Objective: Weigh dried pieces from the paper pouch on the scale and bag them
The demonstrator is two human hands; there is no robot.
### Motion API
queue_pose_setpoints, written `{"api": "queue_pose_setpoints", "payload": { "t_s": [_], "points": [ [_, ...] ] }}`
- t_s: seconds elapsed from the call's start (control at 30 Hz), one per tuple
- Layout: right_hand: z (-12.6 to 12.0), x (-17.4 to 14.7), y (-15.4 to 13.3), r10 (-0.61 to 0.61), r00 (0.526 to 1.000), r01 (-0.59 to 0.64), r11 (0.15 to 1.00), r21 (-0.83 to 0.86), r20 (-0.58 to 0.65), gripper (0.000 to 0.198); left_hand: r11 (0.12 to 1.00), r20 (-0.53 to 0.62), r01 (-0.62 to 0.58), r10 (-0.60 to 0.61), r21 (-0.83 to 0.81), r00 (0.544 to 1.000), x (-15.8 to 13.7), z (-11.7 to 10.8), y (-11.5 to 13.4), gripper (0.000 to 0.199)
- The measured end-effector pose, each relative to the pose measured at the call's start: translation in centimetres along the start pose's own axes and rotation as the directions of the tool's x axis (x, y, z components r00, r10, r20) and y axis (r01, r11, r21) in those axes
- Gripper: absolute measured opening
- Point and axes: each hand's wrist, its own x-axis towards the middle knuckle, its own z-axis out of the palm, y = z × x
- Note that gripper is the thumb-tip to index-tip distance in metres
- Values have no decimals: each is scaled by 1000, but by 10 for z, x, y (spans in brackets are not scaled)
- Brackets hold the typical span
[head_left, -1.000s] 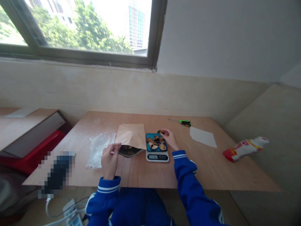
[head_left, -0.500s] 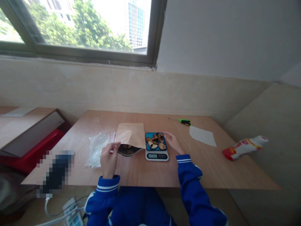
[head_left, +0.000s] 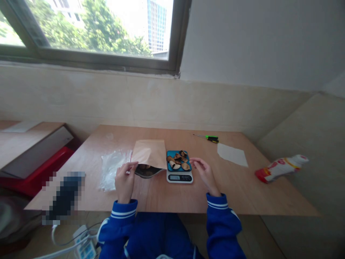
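A brown paper bag (head_left: 148, 153) lies on the table with its mouth toward me, dark inside, and some brown pieces show within. My left hand (head_left: 125, 182) is closed on the left edge of the bag's mouth. To the right of the bag stands a small kitchen scale (head_left: 190, 178) with a blue-green top and a lit display. Several dried mushroom slices (head_left: 176, 162) lie on it, brown and pale. Beside the scale's right edge is my right hand (head_left: 205, 173), its fingers a little bent and apart, with nothing visible in them.
Clear plastic bags (head_left: 114, 169) lie left of the paper bag. A blurred-out dark device (head_left: 66, 196) is at the front left. Screwdrivers (head_left: 211, 138) and a white paper sheet (head_left: 232, 154) lie at the back right. A red and white bottle (head_left: 280, 168) stands tilted in view at the right.
My right hand has drawn back from the scale's upper right corner, toward me and slightly right. The left hand keeps its hold on the paper bag.
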Motion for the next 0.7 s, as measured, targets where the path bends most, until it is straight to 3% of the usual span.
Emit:
{"api": "queue_pose_setpoints", "payload": {
  "t_s": [0.1, 0.23, 0.43, 0.7],
  "points": [
    [7, -8, -8, 19, 997, -21, 999, 35, 76, 28, 1000, -1, 3, -3, 3, 1000, 0, 0, 1, 17],
    [9, -10, -2, 19, 999, -19, 1000, 8, 47, 29, 1000, 4, 9, -9, 4, 1000, 0, -1, 2, 18],
    [7, -5, 27, -52, 998, 43, 949, -311, -21, 33, 1000, 9, -2, 2, 24, 1000, -1, -1, 3, 19],
    [12, 18, 57, -74, 990, 7, 875, -484, -119, 30, 1000, 14, 3, -3, 20, 1000, -1, -2, 3, 20]
  ]
}}
